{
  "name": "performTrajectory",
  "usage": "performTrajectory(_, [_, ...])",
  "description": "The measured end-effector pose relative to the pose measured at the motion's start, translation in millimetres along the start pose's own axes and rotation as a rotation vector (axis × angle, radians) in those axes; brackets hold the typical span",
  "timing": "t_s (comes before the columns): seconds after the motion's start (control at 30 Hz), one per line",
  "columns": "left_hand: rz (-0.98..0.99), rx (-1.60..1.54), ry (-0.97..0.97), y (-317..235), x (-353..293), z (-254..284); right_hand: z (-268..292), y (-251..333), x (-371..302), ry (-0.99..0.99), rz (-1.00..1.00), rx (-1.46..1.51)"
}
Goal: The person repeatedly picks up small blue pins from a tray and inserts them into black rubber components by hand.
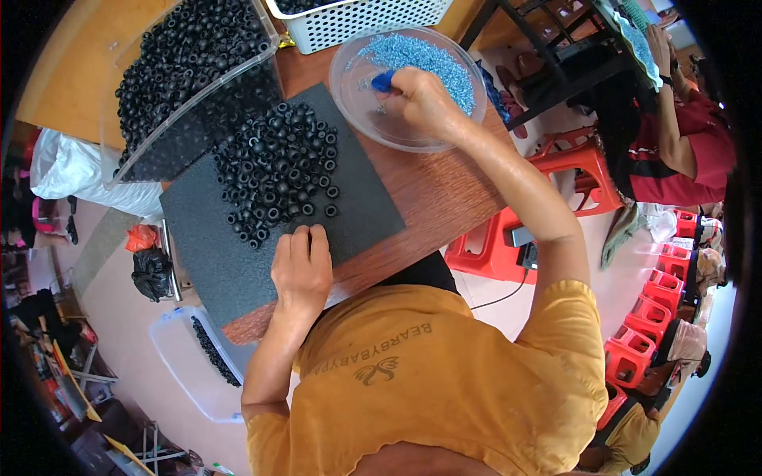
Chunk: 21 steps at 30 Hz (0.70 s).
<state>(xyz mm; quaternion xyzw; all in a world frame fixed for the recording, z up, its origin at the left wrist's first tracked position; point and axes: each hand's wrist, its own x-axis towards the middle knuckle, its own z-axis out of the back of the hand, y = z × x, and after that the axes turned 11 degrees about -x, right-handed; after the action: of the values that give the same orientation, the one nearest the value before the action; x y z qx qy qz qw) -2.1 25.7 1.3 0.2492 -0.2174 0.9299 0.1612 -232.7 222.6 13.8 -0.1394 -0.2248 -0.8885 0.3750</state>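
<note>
My left hand point(302, 267) rests at the near edge of a dark grey mat point(369, 210), just below a heap of black ring-like beads point(278, 163). Its fingers are bunched together, and whatever they may hold is hidden. Out to the right, my right hand point(427, 101) reaches over a round clear plastic bowl point(343, 103). Between thumb and fingers it pinches a small blue piece point(383, 81), whose exact kind I cannot make out. Tiny shiny blue beads point(413, 54) lie in the bowl, mostly along its far and right side.
A clear bin of black beads point(190, 47) is tilted at the mat's far left. Behind the bowl stands a white perforated basket point(365, 25). Another clear bin point(186, 357) sits low at left. Red stools point(496, 246) are at right, where another person in red point(690, 151) works.
</note>
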Motion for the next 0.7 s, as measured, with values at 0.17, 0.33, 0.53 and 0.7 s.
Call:
performTrajectory(0.17, [0.069, -0.002, 0.02, 1.4, -9.8, 2.3, 21.5, -2.5, -2.6, -0.024, -0.191, 0.029])
performTrajectory(0.33, [0.09, -0.004, -0.049, 5.3, -17.3, 6.6, 34.7, -11.4, -23.8, 0.137, 0.04, -0.156])
performTrajectory(0.53, [0.059, 0.032, -0.057, 9.9, -16.3, 9.2, 19.3, -11.5, -29.0, 0.076, 0.075, -0.067])
performTrajectory(0.7, [0.078, 0.054, -0.06, 8.1, -17.6, 13.1, 30.0, -10.1, -25.4, 0.039, 0.043, -0.119])
